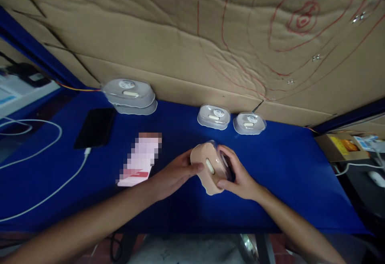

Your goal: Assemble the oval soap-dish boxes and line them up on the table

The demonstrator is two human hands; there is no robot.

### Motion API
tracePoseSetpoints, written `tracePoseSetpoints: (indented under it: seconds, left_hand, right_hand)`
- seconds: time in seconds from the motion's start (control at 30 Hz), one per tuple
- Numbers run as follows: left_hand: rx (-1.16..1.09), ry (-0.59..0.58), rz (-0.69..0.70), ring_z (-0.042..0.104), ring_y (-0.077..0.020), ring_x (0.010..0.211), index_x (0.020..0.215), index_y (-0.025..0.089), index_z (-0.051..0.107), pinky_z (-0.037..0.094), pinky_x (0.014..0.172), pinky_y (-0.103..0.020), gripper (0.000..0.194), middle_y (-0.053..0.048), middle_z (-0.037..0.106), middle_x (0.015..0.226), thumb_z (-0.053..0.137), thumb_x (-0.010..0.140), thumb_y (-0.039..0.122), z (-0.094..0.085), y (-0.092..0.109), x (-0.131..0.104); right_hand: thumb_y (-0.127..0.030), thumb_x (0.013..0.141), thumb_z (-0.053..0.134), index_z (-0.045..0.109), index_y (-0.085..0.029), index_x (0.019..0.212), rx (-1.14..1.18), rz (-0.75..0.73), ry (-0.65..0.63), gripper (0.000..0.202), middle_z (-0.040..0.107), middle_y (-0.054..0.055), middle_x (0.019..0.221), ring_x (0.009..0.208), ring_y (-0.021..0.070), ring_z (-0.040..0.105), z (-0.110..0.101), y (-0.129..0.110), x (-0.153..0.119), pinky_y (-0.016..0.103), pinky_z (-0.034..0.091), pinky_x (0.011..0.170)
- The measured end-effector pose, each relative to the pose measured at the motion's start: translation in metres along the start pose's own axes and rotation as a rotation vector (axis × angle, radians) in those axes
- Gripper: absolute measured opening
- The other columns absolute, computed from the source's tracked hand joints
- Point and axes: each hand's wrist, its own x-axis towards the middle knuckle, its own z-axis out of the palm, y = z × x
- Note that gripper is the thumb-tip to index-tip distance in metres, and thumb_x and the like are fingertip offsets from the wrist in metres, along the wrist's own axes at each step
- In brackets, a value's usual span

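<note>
A beige plastic case (202,154) with a white oval piece on its face is held tilted between both hands above the blue tabletop. My left hand (177,176) grips its left side, thumb on the front face. My right hand (240,178) wraps round the right side, where a clear cover shows; its thumb presses the lower front. Beyond the hands stand two small clear-covered cases, one (213,116) left of the other (249,123). Farther left, two larger clear-covered cases (129,92) are stacked.
A lit, blurred-out phone (140,160) lies left of the hands. Behind it is a dark phone (95,127) with a white cable (76,174). A cardboard wall (177,47) closes off the back. At the right edge are a cardboard box (339,148) and a white mouse (376,178).
</note>
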Motion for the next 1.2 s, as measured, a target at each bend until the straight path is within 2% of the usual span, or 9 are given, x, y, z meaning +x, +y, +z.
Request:
tracePoseSetpoints:
  seconds: [0.17,0.37,0.47,0.6,0.73,0.83,0.97,1.03,1.2]
  left_hand:
    - [-0.024,0.013,-0.003,0.064,-0.0362,0.137,0.148,0.03,0.062,0.054,0.109,-0.048,0.064,-0.011,0.069,0.147,0.086,0.089,0.039,0.0,0.0,0.0]
    - [-0.047,0.044,-0.024,0.068,-0.0363,0.13,0.145,0.032,0.063,0.062,0.098,-0.049,0.059,-0.01,0.07,0.142,0.084,0.091,0.043,-0.003,0.001,0.003]
    - [-0.02,0.081,-0.039,0.068,-0.0367,0.129,0.146,0.032,0.061,0.061,0.102,-0.051,0.062,-0.01,0.071,0.14,0.084,0.09,0.044,-0.004,-0.002,0.003]
    - [0.037,0.128,-0.023,0.065,-0.0372,0.134,0.149,0.033,0.056,0.06,0.104,-0.051,0.065,-0.011,0.066,0.148,0.084,0.09,0.04,-0.002,-0.003,0.001]
    - [0.053,0.139,-0.008,0.061,-0.0404,0.139,0.153,0.034,0.051,0.059,0.105,-0.053,0.084,-0.012,0.063,0.152,0.093,0.08,0.035,0.003,0.002,-0.002]
    - [0.103,0.128,0.006,0.052,-0.0412,0.149,0.156,0.037,0.05,0.051,0.116,-0.056,0.095,-0.01,0.058,0.16,0.096,0.073,0.03,0.005,0.003,-0.003]
    - [0.169,0.069,0.005,0.047,-0.0404,0.153,0.161,0.042,0.042,0.048,0.118,-0.058,0.113,-0.007,0.051,0.166,0.099,0.065,0.023,0.008,0.002,-0.005]
    - [0.196,0.048,0.007,0.049,-0.0408,0.151,0.159,0.04,0.044,0.05,0.117,-0.059,0.111,-0.008,0.052,0.164,0.099,0.064,0.025,0.008,0.003,-0.005]
    - [0.235,0.11,0.035,0.047,-0.04,0.152,0.15,0.033,0.052,0.046,0.12,-0.056,0.092,-0.009,0.053,0.163,0.098,0.07,0.037,0.006,0.006,-0.004]
  right_hand:
    - [-0.052,0.092,0.079,0.024,-0.038,0.168,-0.009,-0.022,0.028,0.094,0.028,0.011,0.173,0.162,0.0374,0.029,-0.001,0.003,0.0,0.059,0.029,0.132]
    - [-0.051,0.103,0.064,0.02,-0.038,0.168,0.074,0.056,0.105,0.079,0.031,0.011,0.173,0.158,0.0339,0.037,-0.004,-0.001,-0.003,0.06,0.032,0.13]
    - [-0.05,0.101,0.067,0.023,-0.037,0.167,-0.018,0.033,0.127,0.08,0.034,0.012,0.171,0.159,0.0351,0.036,-0.005,-0.002,-0.002,0.061,0.032,0.131]
    - [-0.049,0.093,0.078,0.027,-0.037,0.166,-0.171,-0.025,0.182,0.09,0.035,0.014,0.168,0.159,0.0391,0.033,-0.005,-0.003,0.003,0.066,0.033,0.129]
    - [-0.048,0.092,0.079,0.027,-0.039,0.165,-0.22,-0.018,0.257,0.089,0.026,0.012,0.172,0.163,0.0411,0.024,-0.007,-0.005,0.003,0.07,0.03,0.129]
    - [-0.053,0.089,0.082,0.023,-0.039,0.166,-0.161,-0.023,0.178,0.098,0.02,0.011,0.175,0.165,0.0424,0.016,-0.005,-0.008,0.0,0.071,0.032,0.128]
    - [-0.056,0.076,0.093,0.023,-0.039,0.167,-0.134,-0.044,0.052,0.115,0.025,0.012,0.173,0.162,0.0448,0.023,0.001,-0.013,-0.002,0.07,0.029,0.13]
    - [-0.053,0.077,0.093,0.028,-0.04,0.165,-0.07,-0.036,0.065,0.11,0.031,0.011,0.17,0.16,0.043,0.028,0.003,-0.012,-0.002,0.068,0.031,0.13]
    - [-0.056,0.081,0.087,0.038,-0.038,0.157,0.083,0.022,0.123,0.092,0.04,0.01,0.163,0.153,0.0396,0.04,0.003,-0.007,0.001,0.062,0.038,0.126]
